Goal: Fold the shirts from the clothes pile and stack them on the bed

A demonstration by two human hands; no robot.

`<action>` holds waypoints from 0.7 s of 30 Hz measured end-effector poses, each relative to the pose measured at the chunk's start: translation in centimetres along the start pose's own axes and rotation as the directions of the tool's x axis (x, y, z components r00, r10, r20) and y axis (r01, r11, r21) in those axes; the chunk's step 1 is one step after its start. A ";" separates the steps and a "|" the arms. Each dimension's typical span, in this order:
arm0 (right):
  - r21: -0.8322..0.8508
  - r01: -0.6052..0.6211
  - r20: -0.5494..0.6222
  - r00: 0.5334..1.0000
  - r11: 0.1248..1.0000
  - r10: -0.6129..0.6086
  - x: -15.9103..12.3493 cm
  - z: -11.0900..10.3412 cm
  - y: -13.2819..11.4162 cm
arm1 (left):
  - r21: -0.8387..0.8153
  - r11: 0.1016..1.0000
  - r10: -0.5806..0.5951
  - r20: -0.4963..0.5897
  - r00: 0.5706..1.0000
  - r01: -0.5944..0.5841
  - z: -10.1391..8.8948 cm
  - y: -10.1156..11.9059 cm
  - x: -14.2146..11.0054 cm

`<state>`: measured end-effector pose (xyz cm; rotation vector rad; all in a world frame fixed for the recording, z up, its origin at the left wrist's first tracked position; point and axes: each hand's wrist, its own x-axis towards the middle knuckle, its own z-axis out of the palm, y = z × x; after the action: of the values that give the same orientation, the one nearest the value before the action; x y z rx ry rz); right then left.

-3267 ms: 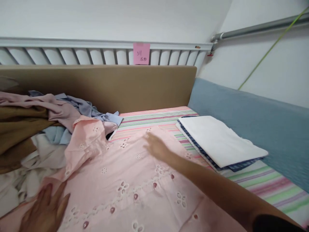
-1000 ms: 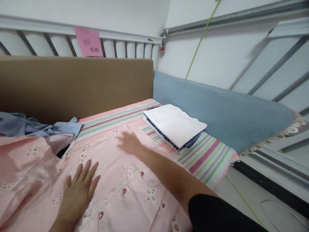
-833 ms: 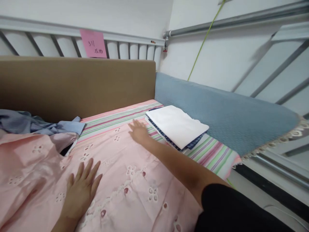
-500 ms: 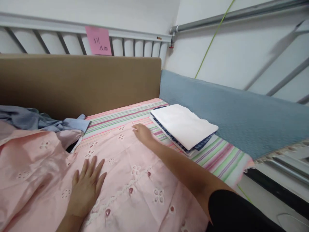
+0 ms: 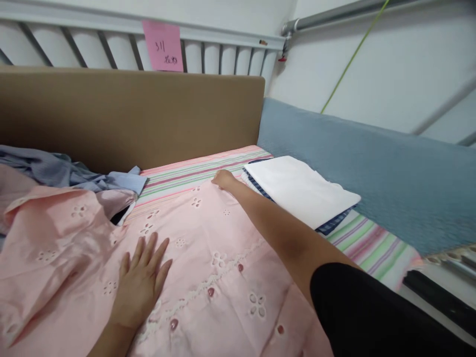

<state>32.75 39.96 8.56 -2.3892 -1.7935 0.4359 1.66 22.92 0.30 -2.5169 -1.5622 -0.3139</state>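
A pink blouse (image 5: 208, 238) with cut-out flower embroidery, lace trim and dark pink buttons lies spread over the bed in front of me. My left hand (image 5: 141, 282) rests flat on the cloth with its fingers spread. At the far corner of the blouse, my right hand (image 5: 224, 179) has its fingers closed on the edge, which is lifted slightly; my forearm crosses over the right part of the garment. Crumpled blue clothing (image 5: 92, 173) lies at the left, touching the pink fabric.
A folded stack topped with white cloth (image 5: 301, 191) lies right of my forearm on the striped sheet (image 5: 186, 173). Behind are a brown padded board (image 5: 148, 119), a radiator (image 5: 211, 54) and a pink note (image 5: 162, 47). A blue cover (image 5: 353, 163) hangs along the right side.
My right hand has closed on the blouse's far edge and drawn it up and outward, so the cloth is tauter. My left hand stays flat. The view has shifted a little.
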 end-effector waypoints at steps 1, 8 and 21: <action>0.009 -0.008 -0.023 1.000 1.000 0.009 -0.2 0.1 0.2 | -0.013 1.000 -0.003 -0.003 1.000 0.003 0.0 0.0 0.1; 0.070 -0.007 -0.159 0.987 0.998 0.018 -5.3 2.3 -0.9 | -0.145 0.985 -0.075 0.123 0.990 0.092 -1.6 0.8 -0.1; -0.235 0.512 -0.138 0.824 0.826 -0.550 -10.9 10.0 7.0 | -0.404 0.905 -0.078 0.154 0.985 0.135 -6.5 -3.3 -5.9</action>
<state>33.43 26.82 -1.19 -1.8066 -2.3628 -0.0452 -4.40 17.69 5.13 -2.8189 -1.8598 -0.5544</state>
